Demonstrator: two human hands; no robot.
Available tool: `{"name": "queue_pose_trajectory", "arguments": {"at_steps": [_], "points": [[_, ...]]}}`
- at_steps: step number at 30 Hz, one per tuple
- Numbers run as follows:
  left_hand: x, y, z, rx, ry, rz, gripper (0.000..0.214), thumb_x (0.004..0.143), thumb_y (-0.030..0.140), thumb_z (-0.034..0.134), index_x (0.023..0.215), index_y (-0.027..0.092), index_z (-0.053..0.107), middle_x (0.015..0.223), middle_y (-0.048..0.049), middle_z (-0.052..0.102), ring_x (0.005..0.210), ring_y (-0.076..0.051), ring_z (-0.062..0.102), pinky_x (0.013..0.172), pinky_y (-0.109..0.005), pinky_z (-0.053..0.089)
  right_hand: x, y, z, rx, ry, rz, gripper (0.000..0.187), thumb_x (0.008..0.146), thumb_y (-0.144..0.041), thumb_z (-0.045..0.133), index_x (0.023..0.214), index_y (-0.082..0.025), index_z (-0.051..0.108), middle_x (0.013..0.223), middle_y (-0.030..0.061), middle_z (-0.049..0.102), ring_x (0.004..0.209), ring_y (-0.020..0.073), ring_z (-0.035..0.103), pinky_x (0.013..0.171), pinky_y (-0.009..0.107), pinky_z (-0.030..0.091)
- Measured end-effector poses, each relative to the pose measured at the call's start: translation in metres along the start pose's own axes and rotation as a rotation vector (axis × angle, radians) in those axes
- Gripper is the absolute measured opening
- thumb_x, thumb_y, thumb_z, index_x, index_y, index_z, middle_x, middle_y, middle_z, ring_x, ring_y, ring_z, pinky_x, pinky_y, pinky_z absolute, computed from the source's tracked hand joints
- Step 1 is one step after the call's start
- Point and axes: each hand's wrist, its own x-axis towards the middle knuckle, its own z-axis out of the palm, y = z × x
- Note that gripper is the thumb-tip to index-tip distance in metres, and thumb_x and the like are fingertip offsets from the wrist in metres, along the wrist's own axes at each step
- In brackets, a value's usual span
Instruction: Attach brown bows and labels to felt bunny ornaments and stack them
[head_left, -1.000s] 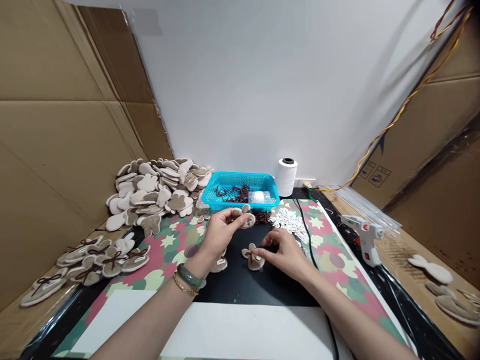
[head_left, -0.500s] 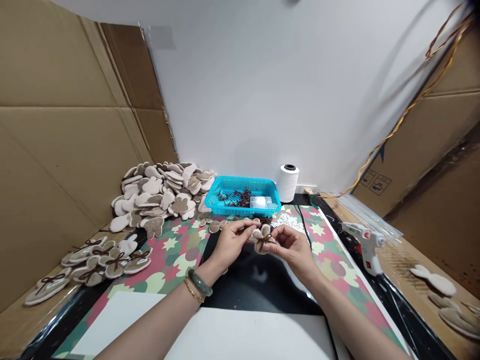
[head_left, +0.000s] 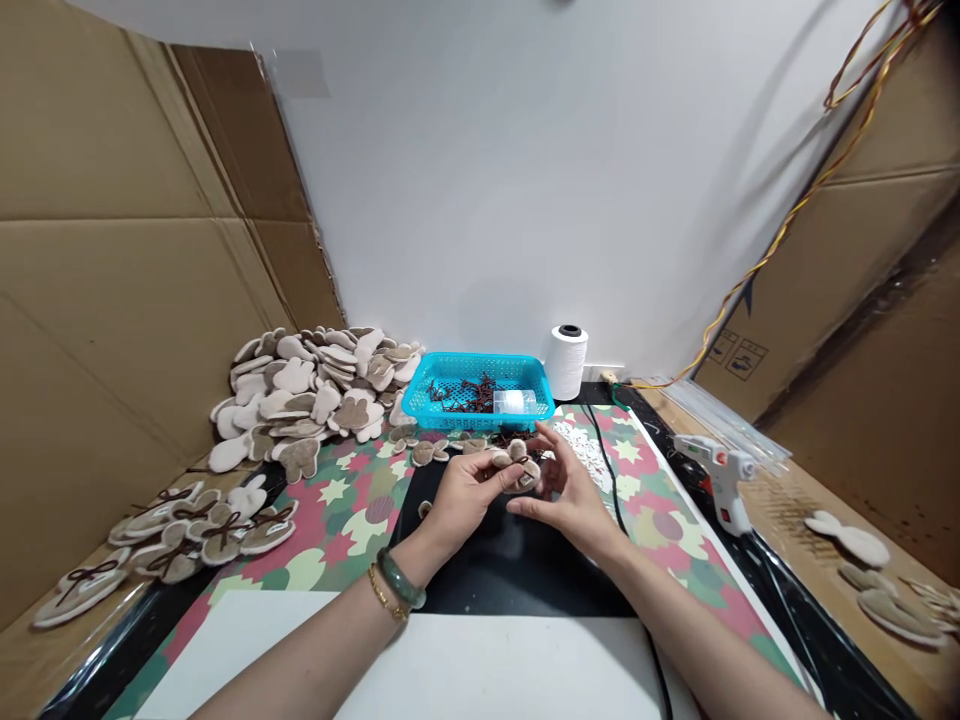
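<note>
My left hand (head_left: pixel 466 497) pinches a small beige felt bunny-shaped piece (head_left: pixel 529 476) with a dark brown bow on it. Just to its right, my right hand (head_left: pixel 571 492) is open, thumb and fingers apart around the piece's right side; whether a fingertip touches it I cannot tell. Behind the hands stands a turquoise basket (head_left: pixel 480 422) with dark brown bows (head_left: pixel 480 393) and a clear container (head_left: pixel 514 402) in it. Small white pieces (head_left: pixel 581 450) lie beyond my right hand. Several brown felt pieces (head_left: pixel 430 453) lie in front of the basket.
A large heap of felt pieces (head_left: pixel 315 390) rises at the back left, with bow-tied ones (head_left: pixel 223 535) nearer. A white thread spool (head_left: pixel 568 362) stands by the wall. On the right are a glue gun (head_left: pixel 724 480), a black cord (head_left: pixel 606 450) and loose felt shapes (head_left: pixel 862 543).
My right hand has let go of the bunny-shaped piece and its fingers have spread. The piece now sits in my left hand alone, turned somewhat. The view has shifted slightly.
</note>
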Motion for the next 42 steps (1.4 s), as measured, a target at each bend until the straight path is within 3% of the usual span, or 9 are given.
{"name": "queue_pose_trajectory", "arguments": {"at_steps": [3,7,14,18,22,29,35,38,42], "points": [[0.001,0.0,-0.001,-0.035,0.043,-0.007,0.029,0.072,0.043,0.088,0.078,0.016,0.08,0.079,-0.0041,0.077,0.075,-0.02,0.069,0.078,-0.033,0.057,-0.004,0.003,0.005,0.012,-0.189,0.065,0.084,0.073,-0.049,0.087,0.145,-0.028,0.047,0.108,0.0052,0.068,0.063,0.0132,0.052,0.054,0.026,0.041],[0.014,0.002,-0.012,-0.15,0.279,0.064,0.031,0.063,0.04,0.093,0.069,0.014,0.076,0.077,-0.0032,0.076,0.075,-0.018,0.069,0.078,-0.031,0.056,-0.006,-0.003,0.004,0.015,-0.419,0.173,0.045,0.097,-0.061,0.055,0.088,-0.018,0.066,0.051,-0.0057,0.047,0.045,0.0103,0.038,0.046,0.024,0.026],[0.021,0.049,-0.086,-0.219,0.611,0.227,0.047,0.054,0.051,0.095,0.079,0.018,0.074,0.08,0.0019,0.075,0.076,-0.012,0.067,0.078,-0.023,0.054,0.006,-0.016,-0.026,-0.063,-0.017,0.051,0.048,0.093,-0.065,0.055,0.075,-0.02,0.06,0.045,-0.0079,0.036,0.043,0.0107,0.031,0.047,0.025,0.025],[-0.027,0.077,-0.136,-0.134,0.586,0.116,0.049,0.045,0.039,0.1,0.077,0.013,0.075,0.077,-0.0038,0.075,0.069,-0.015,0.066,0.067,-0.024,0.054,0.004,-0.012,-0.009,-0.331,-0.226,0.074,0.044,0.092,-0.06,0.058,0.079,-0.019,0.068,0.055,-0.0021,0.053,0.05,0.0142,0.046,0.051,0.027,0.032],[-0.078,0.081,-0.182,0.311,0.509,-0.168,0.049,0.065,0.054,0.089,0.096,0.017,0.076,0.069,0.0008,0.07,0.054,-0.015,0.059,0.055,-0.026,0.049,-0.001,-0.012,0.043,-0.551,-0.324,0.023,0.044,0.093,-0.056,0.061,0.066,-0.02,0.063,0.067,0.003,0.063,0.058,0.0174,0.054,0.055,0.029,0.032],[-0.12,0.049,-0.235,1.272,0.426,-0.08,0.046,0.091,0.05,0.06,0.129,0.026,0.071,0.124,-0.0136,0.073,0.122,-0.039,0.06,0.108,-0.057,0.035,-0.004,-0.008,0.098,-0.781,-0.285,-0.057,0.029,0.079,-0.039,0.08,0.067,-0.02,0.062,0.077,0.0063,0.065,0.068,0.0196,0.057,0.059,0.029,0.032],[-0.12,0.044,-0.213,1.371,0.544,0.236,0.041,0.096,0.042,0.056,0.127,0.021,0.071,0.132,-0.0174,0.065,0.129,-0.038,0.051,0.114,-0.061,0.023,-0.002,0.008,0.085,-0.268,-0.258,0.127,0.038,0.068,-0.047,0.088,0.075,-0.021,0.06,0.067,-0.0013,0.065,0.06,0.0171,0.057,0.054,0.026,0.038],[-0.107,0.05,-0.172,1.017,0.46,0.293,0.032,0.093,0.043,0.062,0.111,0.022,0.078,0.119,-0.0125,0.072,0.118,-0.032,0.06,0.107,-0.049,0.04,-0.002,0.004,0.081,-0.021,-0.231,0.151,0.048,0.06,-0.054,0.092,0.077,-0.021,0.06,0.065,-0.0008,0.065,0.059,0.0182,0.061,0.055,0.027,0.043],[-0.078,0.043,-0.103,0.359,0.191,0.015,0.038,0.086,0.052,0.072,0.104,0.02,0.081,0.105,-0.0121,0.078,0.096,-0.028,0.069,0.086,-0.038,0.052,-0.003,-0.012,0.074,0.101,-0.171,0.132,0.05,0.058,-0.052,0.094,0.08,-0.02,0.063,0.07,0.0016,0.068,0.061,0.0178,0.062,0.056,0.027,0.045]]}}
